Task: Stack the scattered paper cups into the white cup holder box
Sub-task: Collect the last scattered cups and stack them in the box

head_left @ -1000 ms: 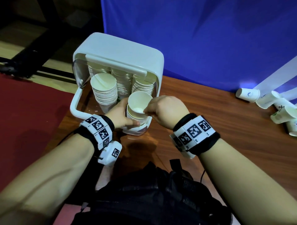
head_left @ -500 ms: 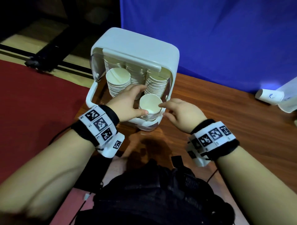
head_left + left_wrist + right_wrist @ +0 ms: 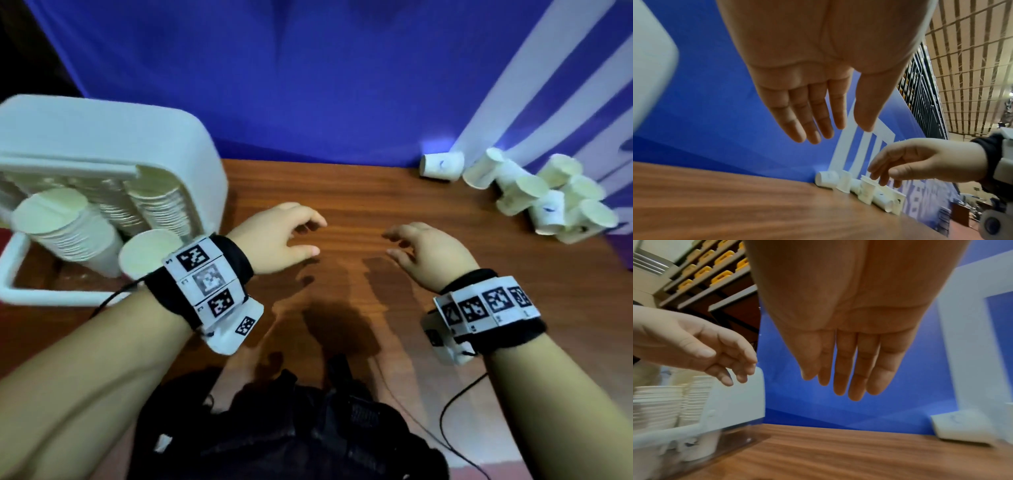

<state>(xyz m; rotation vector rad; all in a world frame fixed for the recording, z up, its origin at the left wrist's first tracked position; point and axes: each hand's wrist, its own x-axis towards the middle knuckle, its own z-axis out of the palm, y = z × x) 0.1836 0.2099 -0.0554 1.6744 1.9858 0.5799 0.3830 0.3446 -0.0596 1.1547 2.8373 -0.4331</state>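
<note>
The white cup holder box (image 3: 113, 144) stands at the table's left, holding stacks of paper cups (image 3: 65, 219); its side also shows in the right wrist view as the box (image 3: 735, 402). A heap of loose paper cups (image 3: 534, 195) lies at the far right against the blue backdrop, seen small as cups (image 3: 863, 190) in the left wrist view. My left hand (image 3: 284, 233) hovers over the bare wood just right of the box, fingers relaxed, empty. My right hand (image 3: 424, 250) hovers beside it, also empty, well short of the loose cups.
The wooden table (image 3: 359, 192) runs between box and cup heap. A blue backdrop (image 3: 308, 85) with white stripes closes the far edge. A black bag (image 3: 291, 428) and a cable sit at the near edge below my arms.
Both hands have let go of the cup stack in the box and moved right over the table. The view has swung right, bringing the loose cups into sight.
</note>
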